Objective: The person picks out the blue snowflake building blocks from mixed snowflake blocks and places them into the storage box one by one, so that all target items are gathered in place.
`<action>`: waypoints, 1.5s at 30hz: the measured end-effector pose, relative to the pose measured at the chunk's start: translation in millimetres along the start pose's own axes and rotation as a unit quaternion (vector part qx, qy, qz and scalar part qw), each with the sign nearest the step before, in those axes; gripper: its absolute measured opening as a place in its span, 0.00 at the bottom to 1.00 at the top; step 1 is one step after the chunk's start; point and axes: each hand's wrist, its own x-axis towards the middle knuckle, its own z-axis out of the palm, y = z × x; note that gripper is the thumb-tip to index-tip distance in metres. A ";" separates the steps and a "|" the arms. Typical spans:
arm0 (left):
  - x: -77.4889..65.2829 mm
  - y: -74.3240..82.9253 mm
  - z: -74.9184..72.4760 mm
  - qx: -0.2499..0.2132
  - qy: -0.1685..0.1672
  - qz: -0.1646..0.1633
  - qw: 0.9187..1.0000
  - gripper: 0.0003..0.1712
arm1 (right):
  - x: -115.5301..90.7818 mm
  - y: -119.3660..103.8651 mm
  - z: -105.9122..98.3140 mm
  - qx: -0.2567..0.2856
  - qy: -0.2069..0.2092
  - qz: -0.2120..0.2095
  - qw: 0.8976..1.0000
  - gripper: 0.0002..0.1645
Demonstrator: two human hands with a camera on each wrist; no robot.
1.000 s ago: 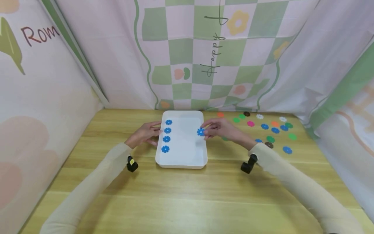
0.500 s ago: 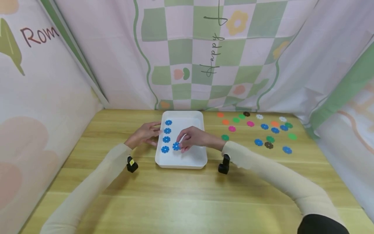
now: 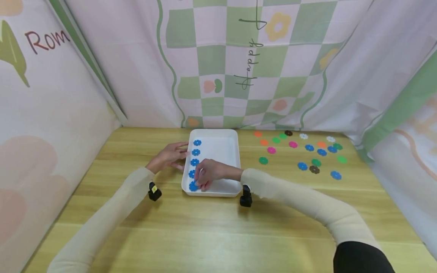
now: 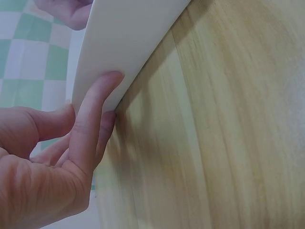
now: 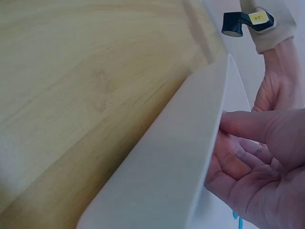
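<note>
A white rectangular tray [image 3: 222, 148] lies on the wooden table. Down its left side runs a column of several blue flower-shaped discs [image 3: 195, 152]. My right hand [image 3: 211, 170] reaches into the near left corner, fingers curled, and pinches the lowest blue disc [image 3: 192, 186] close over the tray floor. The tray wall [image 5: 167, 157] hides that disc in the right wrist view. At the left side my left hand [image 3: 168, 157] touches the tray with fairly straight fingers. Its fingers [image 4: 88, 117] rest along the outer wall, the thumb at the rim.
Right of the tray lie scattered flower discs: blue [image 3: 302, 166], brown [image 3: 314, 169], pink [image 3: 293, 145], orange [image 3: 264, 142], green [image 3: 263, 160] and white [image 3: 303, 136]. A patterned curtain [image 3: 239, 64] hangs behind the table.
My right hand has carried the blue disc from the tray's right rim across to the near left corner, below the other blue discs. My left hand has stayed at the tray's left side.
</note>
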 end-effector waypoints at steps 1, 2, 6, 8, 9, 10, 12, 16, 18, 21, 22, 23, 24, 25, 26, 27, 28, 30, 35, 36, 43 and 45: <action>-0.4 0.4 0.1 0.000 0.001 -0.001 1.000 0.37 | 0.9 -1.1 1.4 -0.010 0.000 0.000 1.000 0.04; -0.8 0.6 0.0 -0.001 0.001 0.000 1.000 0.37 | 1.7 -2.0 2.7 -0.020 0.001 -0.002 1.000 0.04; -2.8 1.8 0.6 0.000 0.002 -0.001 1.000 0.37 | 1.3 -4.0 4.2 -0.060 0.012 -0.009 0.998 0.03; -3.4 2.1 1.0 0.001 0.002 0.000 1.000 0.38 | -0.1 -4.5 2.3 -0.075 0.023 -0.013 0.997 0.03; -3.8 2.3 1.3 0.001 0.001 0.000 1.000 0.38 | -1.1 -4.7 0.6 -0.082 0.029 -0.017 0.996 0.02; -4.0 2.4 1.5 0.001 0.001 0.001 1.000 0.38 | -1.7 -4.9 -1.5 -0.086 0.036 -0.020 0.995 0.02; -4.2 2.7 1.6 0.002 0.001 0.001 1.000 0.38 | -2.6 -4.4 -6.2 -0.095 0.050 -0.025 0.994 0.02; -3.3 3.0 1.7 0.004 0.002 -0.003 1.000 0.38 | -4.5 -2.4 -16.7 -0.099 0.075 -0.030 0.992 0.03; -2.3 3.1 1.7 0.007 0.003 -0.005 1.000 0.38 | -6.8 -1.5 -22.7 -0.097 0.085 -0.028 0.991 0.04; -1.9 3.4 1.6 0.011 0.003 -0.005 1.000 0.38 | -10.2 1.0 -32.4 -0.094 0.099 -0.033 0.990 0.05; -1.9 3.5 1.6 0.012 0.003 -0.003 1.000 0.37 | -12.0 1.9 -35.8 -0.091 0.103 -0.038 0.990 0.05; -2.0 3.5 1.9 0.012 0.004 -0.004 1.000 0.37 | -13.5 3.3 -39.3 -0.088 0.109 -0.042 0.989 0.05; -2.3 3.6 2.2 0.011 0.005 -0.004 1.000 0.37 | -15.2 5.0 -42.7 -0.085 0.115 -0.048 0.989 0.05; -2.7 3.5 2.2 0.010 0.004 -0.002 1.000 0.37 | -16.8 6.9 -46.3 -0.082 0.122 -0.054 0.988 0.05; -2.8 3.4 2.3 0.010 0.003 -0.001 1.000 0.37 | -18.8 8.6 -49.8 -0.078 0.129 -0.061 0.987 0.06; -3.0 3.2 2.2 0.010 0.003 0.001 1.000 0.37 | -21.2 10.5 -53.2 -0.075 0.136 -0.070 0.985 0.06; -3.2 3.0 2.2 0.009 0.001 0.003 1.000 0.37 | -23.4 13.2 -56.9 -0.073 0.145 -0.077 0.984 0.06; -3.5 2.8 2.2 0.006 0.000 0.006 1.000 0.37 | -28.8 18.7 -64.2 -0.071 0.165 -0.093 0.979 0.07; -5.7 3.6 3.7 0.000 0.003 0.002 1.000 0.37 | -46.6 37.3 -81.9 -0.058 0.208 -0.122 0.969 0.07; -6.2 3.8 4.1 -0.001 0.004 0.000 1.000 0.37 | -50.9 41.4 -85.4 -0.051 0.213 -0.126 0.968 0.08; -6.9 3.1 3.1 -0.002 0.003 0.006 1.000 0.37 | -76.2 76.6 -114.3 -0.016 0.226 -0.133 0.965 0.12; -6.3 2.7 2.6 -0.003 0.001 0.009 1.000 0.37 | -83.7 89.3 -123.1 -0.002 0.227 -0.128 0.966 0.16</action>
